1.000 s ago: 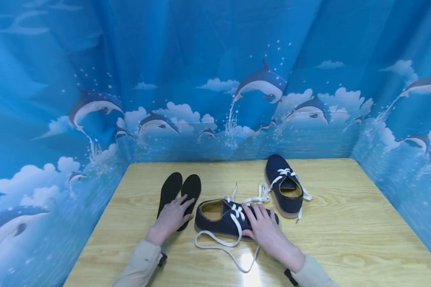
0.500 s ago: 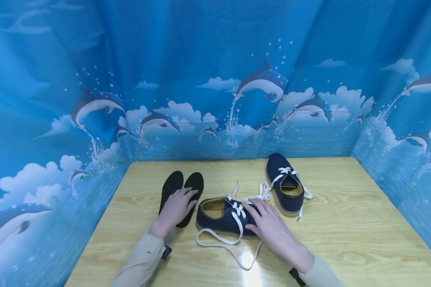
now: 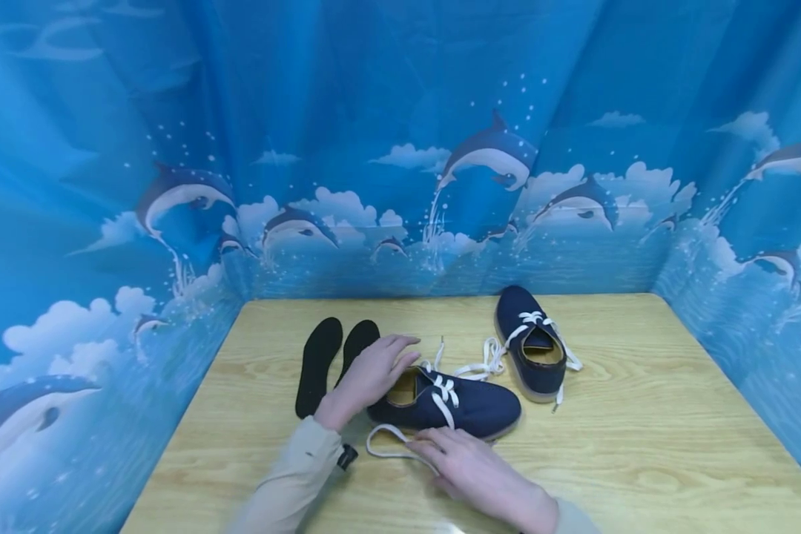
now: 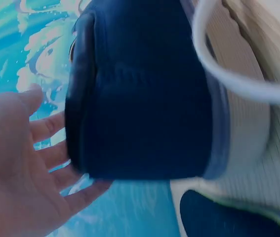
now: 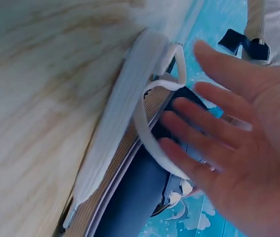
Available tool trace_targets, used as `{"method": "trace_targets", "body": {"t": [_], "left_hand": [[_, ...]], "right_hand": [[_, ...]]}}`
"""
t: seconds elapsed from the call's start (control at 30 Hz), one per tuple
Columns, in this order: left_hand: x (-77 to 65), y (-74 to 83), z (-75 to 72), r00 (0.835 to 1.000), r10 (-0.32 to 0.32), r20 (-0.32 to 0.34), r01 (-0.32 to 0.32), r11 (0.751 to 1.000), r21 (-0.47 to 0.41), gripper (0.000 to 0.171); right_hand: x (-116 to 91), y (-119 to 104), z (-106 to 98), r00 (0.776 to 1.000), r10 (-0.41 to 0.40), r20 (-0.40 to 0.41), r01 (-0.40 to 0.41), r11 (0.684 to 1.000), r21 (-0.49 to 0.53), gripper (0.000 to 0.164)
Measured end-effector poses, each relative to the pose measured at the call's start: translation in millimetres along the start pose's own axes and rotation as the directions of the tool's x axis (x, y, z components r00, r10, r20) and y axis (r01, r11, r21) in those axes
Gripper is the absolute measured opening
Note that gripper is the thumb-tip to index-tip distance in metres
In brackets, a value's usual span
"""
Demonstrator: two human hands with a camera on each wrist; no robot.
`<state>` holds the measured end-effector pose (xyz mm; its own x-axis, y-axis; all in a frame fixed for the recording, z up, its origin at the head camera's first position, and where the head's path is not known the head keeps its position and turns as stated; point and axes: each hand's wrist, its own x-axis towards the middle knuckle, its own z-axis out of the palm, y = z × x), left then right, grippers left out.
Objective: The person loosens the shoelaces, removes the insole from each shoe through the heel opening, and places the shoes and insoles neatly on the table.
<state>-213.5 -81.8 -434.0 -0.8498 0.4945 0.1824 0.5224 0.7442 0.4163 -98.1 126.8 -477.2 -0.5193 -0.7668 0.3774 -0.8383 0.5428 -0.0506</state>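
A navy lace-up shoe (image 3: 483, 408) lies sideways at the table's middle, toe to the right. My left hand (image 3: 370, 371), fingers extended, is over its heel opening and overlaps the right one of two black insoles (image 3: 319, 363). In the left wrist view the left fingers (image 4: 56, 153) reach behind the shoe's heel (image 4: 140, 108). My right hand (image 3: 470, 471) is at the shoe's near side, above its white lace (image 3: 382, 443). In the right wrist view the right fingers are apart and loosely extended beside the lace (image 5: 112, 118), holding nothing.
A second navy shoe (image 3: 521, 311) stands at the back right, its white laces loosely tied. A loop of lace (image 3: 490, 356) lies between the two shoes. Behind the wooden table (image 3: 654, 415) hangs a blue dolphin-print curtain (image 3: 387, 89).
My left hand has moved right, from the insoles to over the shoe's heel opening. My right hand has left the shoe's toe and come nearer, left, to the lace.
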Motion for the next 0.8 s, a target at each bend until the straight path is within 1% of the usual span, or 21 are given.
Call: {"method": "trace_targets", "body": {"t": [0.07, 0.13, 0.2, 0.3, 0.4, 0.43, 0.5, 0.57, 0.63, 0.67, 0.73, 0.8], "left_hand": [[4.9, 2.7, 5.4, 0.999, -0.014, 0.053, 0.015, 1.000, -0.018, 0.047], [9.0, 3.5, 10.0, 0.995, -0.015, 0.098, 0.019, 0.999, -0.033, 0.048], [12.1, 2.5, 13.8, 0.990, -0.005, 0.142, 0.012, 0.998, -0.053, 0.047], [14.7, -0.7, 17.5, 0.980, 0.015, 0.197, 0.001, 0.997, -0.076, 0.044], [15.0, -3.1, 18.5, 0.971, 0.014, 0.237, 0.011, 0.995, -0.104, 0.044], [15.0, -3.4, 18.3, 0.969, 0.009, 0.246, 0.018, 0.994, -0.110, 0.045], [14.4, -3.5, 18.0, 0.965, 0.003, 0.261, 0.030, 0.992, -0.122, 0.046], [13.6, -3.6, 18.3, 0.962, 0.002, 0.272, 0.035, 0.991, -0.129, 0.048], [12.0, -3.2, 18.4, 0.959, -0.006, 0.285, 0.046, 0.990, -0.133, 0.050], [10.8, -3.2, 18.6, 0.957, -0.013, 0.290, 0.054, 0.990, -0.133, 0.050], [7.9, -2.7, 18.1, 0.957, -0.025, 0.289, 0.065, 0.990, -0.128, 0.050], [4.4, -1.3, 17.5, 0.958, -0.044, 0.282, 0.082, 0.989, -0.124, 0.048]], "right_hand": [[-2, -1, 2, 0.998, 0.024, 0.056, -0.023, 1.000, -0.021, 0.058], [-4, -2, 3, 0.996, 0.036, 0.085, -0.033, 0.999, -0.038, 0.056], [-5, -2, 3, 0.995, 0.046, 0.093, -0.044, 0.999, -0.029, 0.050], [-7, -1, 4, 0.992, 0.071, 0.105, -0.071, 0.997, 0.000, 0.032], [-7, 0, 4, 0.985, 0.105, 0.134, -0.109, 0.994, 0.028, 0.017], [-7, 1, 4, 0.985, 0.108, 0.137, -0.112, 0.993, 0.025, 0.013], [-7, 3, 3, 0.986, 0.104, 0.129, -0.110, 0.993, 0.035, 0.014], [-8, 6, 2, 0.992, 0.095, 0.086, -0.099, 0.994, 0.043, 0.018], [-9, 9, 0, 0.996, 0.094, 0.001, -0.094, 0.994, 0.057, 0.022], [-10, 12, -1, 0.994, 0.102, -0.049, -0.099, 0.993, 0.068, 0.024], [-10, 17, -3, 0.980, 0.132, -0.150, -0.121, 0.990, 0.079, 0.028], [-11, 23, -4, 0.959, 0.166, -0.231, -0.152, 0.985, 0.080, 0.030]]}}
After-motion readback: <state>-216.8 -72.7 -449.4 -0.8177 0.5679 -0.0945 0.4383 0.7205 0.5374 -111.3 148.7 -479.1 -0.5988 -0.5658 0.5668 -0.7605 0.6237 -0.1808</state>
